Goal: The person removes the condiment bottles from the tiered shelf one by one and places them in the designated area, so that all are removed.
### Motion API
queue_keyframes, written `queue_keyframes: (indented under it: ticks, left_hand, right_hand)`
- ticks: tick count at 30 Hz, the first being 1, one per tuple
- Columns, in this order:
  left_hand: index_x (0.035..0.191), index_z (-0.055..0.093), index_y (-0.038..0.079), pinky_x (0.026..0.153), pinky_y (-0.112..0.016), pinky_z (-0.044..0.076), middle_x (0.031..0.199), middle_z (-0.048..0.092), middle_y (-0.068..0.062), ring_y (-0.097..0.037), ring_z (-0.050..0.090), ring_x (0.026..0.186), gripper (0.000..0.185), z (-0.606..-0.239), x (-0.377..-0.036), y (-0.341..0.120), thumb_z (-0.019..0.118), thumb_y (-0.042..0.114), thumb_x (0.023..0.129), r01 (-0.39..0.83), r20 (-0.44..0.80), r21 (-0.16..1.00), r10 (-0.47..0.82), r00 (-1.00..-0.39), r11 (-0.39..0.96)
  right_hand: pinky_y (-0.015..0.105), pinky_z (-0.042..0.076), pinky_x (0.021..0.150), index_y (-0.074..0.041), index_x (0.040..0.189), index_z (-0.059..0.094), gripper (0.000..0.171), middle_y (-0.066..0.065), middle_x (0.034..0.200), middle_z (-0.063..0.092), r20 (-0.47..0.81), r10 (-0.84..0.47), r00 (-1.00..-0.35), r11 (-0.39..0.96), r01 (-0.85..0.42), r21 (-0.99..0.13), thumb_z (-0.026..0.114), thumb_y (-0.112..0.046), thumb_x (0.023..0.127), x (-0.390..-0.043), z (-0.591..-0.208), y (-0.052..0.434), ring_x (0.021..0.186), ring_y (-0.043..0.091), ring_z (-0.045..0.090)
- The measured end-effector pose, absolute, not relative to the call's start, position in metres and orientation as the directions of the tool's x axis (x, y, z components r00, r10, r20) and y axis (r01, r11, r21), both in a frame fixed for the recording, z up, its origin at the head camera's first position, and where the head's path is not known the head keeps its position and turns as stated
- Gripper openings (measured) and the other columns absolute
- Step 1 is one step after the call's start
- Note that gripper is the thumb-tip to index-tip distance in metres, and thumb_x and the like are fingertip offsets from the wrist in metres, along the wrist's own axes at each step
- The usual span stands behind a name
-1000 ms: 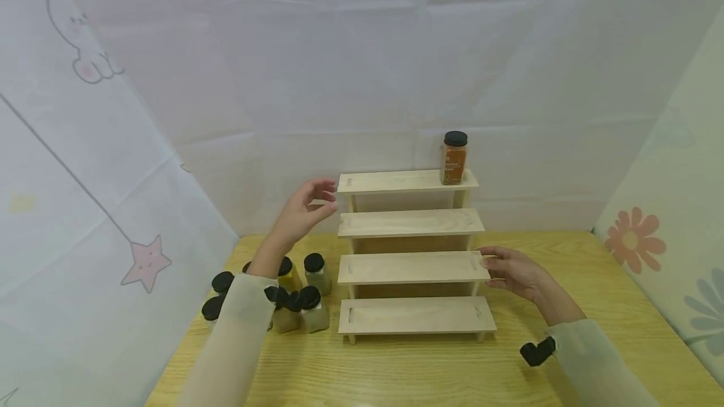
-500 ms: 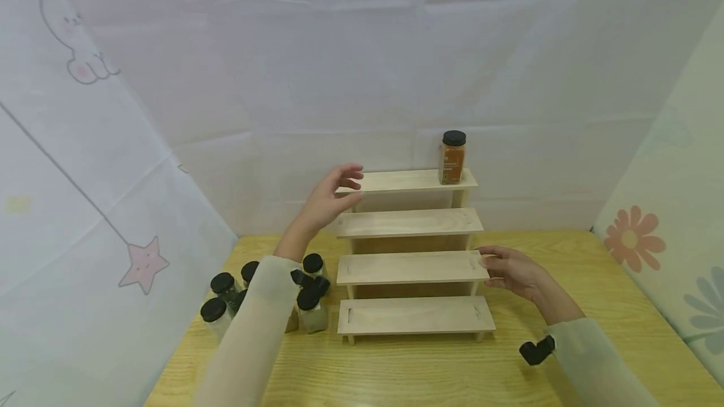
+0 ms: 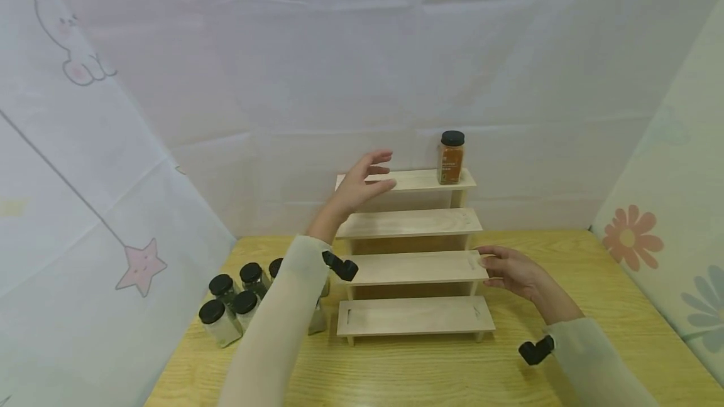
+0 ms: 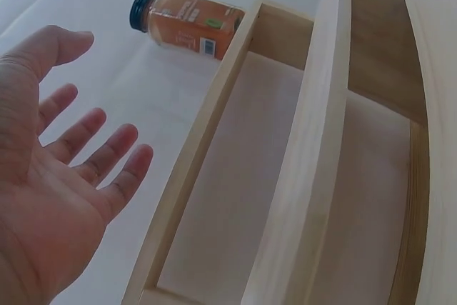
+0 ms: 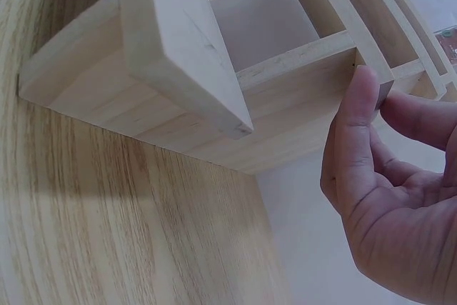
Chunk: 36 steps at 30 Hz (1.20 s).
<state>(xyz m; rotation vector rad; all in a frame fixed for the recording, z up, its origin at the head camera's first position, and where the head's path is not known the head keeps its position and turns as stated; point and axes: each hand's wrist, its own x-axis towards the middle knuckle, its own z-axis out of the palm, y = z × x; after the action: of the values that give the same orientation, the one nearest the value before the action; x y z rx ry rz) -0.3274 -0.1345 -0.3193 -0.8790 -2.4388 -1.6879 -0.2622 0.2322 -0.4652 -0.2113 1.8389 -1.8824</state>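
Observation:
A stepped wooden spice rack (image 3: 415, 316) with several shelves stands in the middle of the table. On the right end of its top shelf an upright spice jar (image 3: 450, 165) has a black lid and orange-red contents. My left hand (image 3: 362, 184) hovers by the left half of that top shelf, fingers spread and loosely bent. In the left wrist view the palm (image 4: 53, 198) holds nothing, and the jar (image 4: 189, 23) is apart from the fingertips. My right hand (image 3: 511, 272) pinches the right end of the second-lowest shelf; the right wrist view shows thumb and fingers at the board's corner (image 5: 384, 91).
Several black-lidded spice jars (image 3: 220, 325) stand on the wooden table (image 3: 396, 369) left of the rack, some hidden behind my left forearm. A pale fabric backdrop (image 3: 317, 80) rises behind and along both sides.
My left hand has moved right and up, from beside the rack's left edge to the top shelf. The right hand stays at its shelf end. The jar on top has not moved.

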Motion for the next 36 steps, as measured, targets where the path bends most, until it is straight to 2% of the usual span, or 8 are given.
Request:
queue_keyframes:
  ticks: [5, 13, 25, 36]
  left_hand:
    - [0.155, 0.039, 0.016, 0.112, -0.047, 0.04, 0.157, 0.042, -0.01, -0.032, 0.046, 0.138, 0.068, -0.317, -0.335, -0.114, 0.072, 0.024, 0.096, 0.476, 0.345, 0.842, 0.425, -0.837, 0.255]
    - [0.156, 0.038, 0.021, 0.109, -0.044, 0.044, 0.157, 0.041, -0.008, -0.025, 0.048, 0.137, 0.07, -0.315, -0.342, -0.091, 0.073, 0.024, 0.095, 0.467, 0.335, 0.841, 0.416, -0.845, 0.272]
    - [0.156, 0.037, 0.02, 0.105, -0.047, 0.047, 0.156, 0.043, -0.01, -0.031, 0.046, 0.139, 0.07, -0.322, -0.354, -0.059, 0.072, 0.025, 0.096, 0.456, 0.347, 0.865, 0.406, -0.846, 0.212]
    - [0.152, 0.043, 0.027, 0.104, -0.04, 0.048, 0.148, 0.049, -0.001, -0.027, 0.048, 0.135, 0.065, -0.322, -0.366, -0.039, 0.073, 0.026, 0.094, 0.416, 0.327, 0.881, 0.348, -0.879, 0.224]
  right_hand:
    - [0.032, 0.058, 0.084, 0.008, 0.157, 0.014, 0.07, 0.0, 0.11, 0.064, -0.233, -0.442, -0.866, 0.036, 0.243, -0.969, 0.055, -0.015, 0.106, -0.262, -0.466, 0.232, 0.096, 0.014, 0.066]
    - [0.031, 0.057, 0.084, 0.007, 0.158, 0.013, 0.069, 0.0, 0.111, 0.064, -0.237, -0.443, -0.865, 0.034, 0.248, -0.968, 0.053, -0.015, 0.106, -0.262, -0.468, 0.231, 0.097, 0.014, 0.065]
    - [0.029, 0.057, 0.081, 0.007, 0.157, 0.014, 0.069, 0.0, 0.11, 0.065, -0.224, -0.447, -0.866, 0.012, 0.245, -0.97, 0.055, -0.015, 0.106, -0.262, -0.472, 0.231, 0.096, 0.014, 0.066]
    - [0.03, 0.057, 0.081, 0.007, 0.158, 0.014, 0.071, -0.001, 0.11, 0.065, -0.219, -0.442, -0.87, 0.012, 0.239, -0.971, 0.056, -0.017, 0.105, -0.259, -0.469, 0.227, 0.097, 0.014, 0.066]
